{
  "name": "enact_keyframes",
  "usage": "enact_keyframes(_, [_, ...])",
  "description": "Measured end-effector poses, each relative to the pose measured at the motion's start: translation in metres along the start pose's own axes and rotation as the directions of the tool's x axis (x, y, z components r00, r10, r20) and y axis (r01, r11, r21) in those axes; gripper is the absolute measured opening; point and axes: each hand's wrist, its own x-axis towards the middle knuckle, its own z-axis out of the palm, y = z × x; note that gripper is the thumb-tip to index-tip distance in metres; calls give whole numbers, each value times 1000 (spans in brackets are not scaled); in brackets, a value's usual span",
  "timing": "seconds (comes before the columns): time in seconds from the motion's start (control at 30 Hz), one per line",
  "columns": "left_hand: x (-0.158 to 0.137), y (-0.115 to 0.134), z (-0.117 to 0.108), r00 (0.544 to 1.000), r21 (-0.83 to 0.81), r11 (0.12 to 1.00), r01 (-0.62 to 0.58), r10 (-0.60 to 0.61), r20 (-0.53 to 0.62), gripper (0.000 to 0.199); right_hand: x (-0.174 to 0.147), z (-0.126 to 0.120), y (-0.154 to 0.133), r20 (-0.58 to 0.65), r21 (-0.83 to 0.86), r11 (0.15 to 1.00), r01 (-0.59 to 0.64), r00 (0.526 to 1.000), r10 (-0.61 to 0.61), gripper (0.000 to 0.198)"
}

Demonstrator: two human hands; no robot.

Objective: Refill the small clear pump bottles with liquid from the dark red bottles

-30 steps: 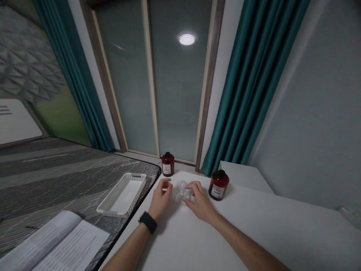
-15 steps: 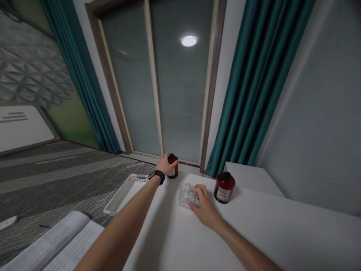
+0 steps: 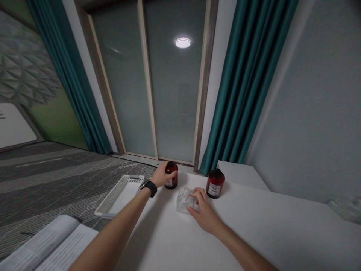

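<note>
My left hand, with a black watch on the wrist, is wrapped around a dark red-brown bottle with a black cap and a pale label. The bottle stands upright on the white table. Closer to me, a clear, lumpy see-through object sits on the table; its exact kind does not show. The fingers of my right hand curl around its right side, thumb at the near edge. Just beyond that hand stands a second red-brown bottle with a label, touched by neither hand.
To the left lies a white perforated basket, with an open book nearer me. A white box-like surface adjoins the table's far side. Something clear rests at the right edge. Teal curtains flank a glass door.
The bottle in my left hand has come nearer to me, towards the clear object. My right hand keeps its hold. The view has swung slightly to the right, bringing the clear thing there into sight.
</note>
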Motion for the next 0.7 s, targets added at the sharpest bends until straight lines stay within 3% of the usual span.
enact_keyframes(0.2, [-25, 40, 14, 990, -97, 991, -98, 106, 92, 31, -44, -32, 1, 17, -19, 999, -46, 999, 46, 29])
enact_keyframes(0.5, [-43, 101, 57, 957, -267, 946, -185, 235, 168, 36, -100, -88, 7, -6, 33, 992, -118, 993, 118, 29])
enact_keyframes(0.7, [-45, 120, 69, 944, -331, 922, -199, 271, 186, 37, -115, -99, 1, -1, 61, 991, -123, 992, 123, 31])
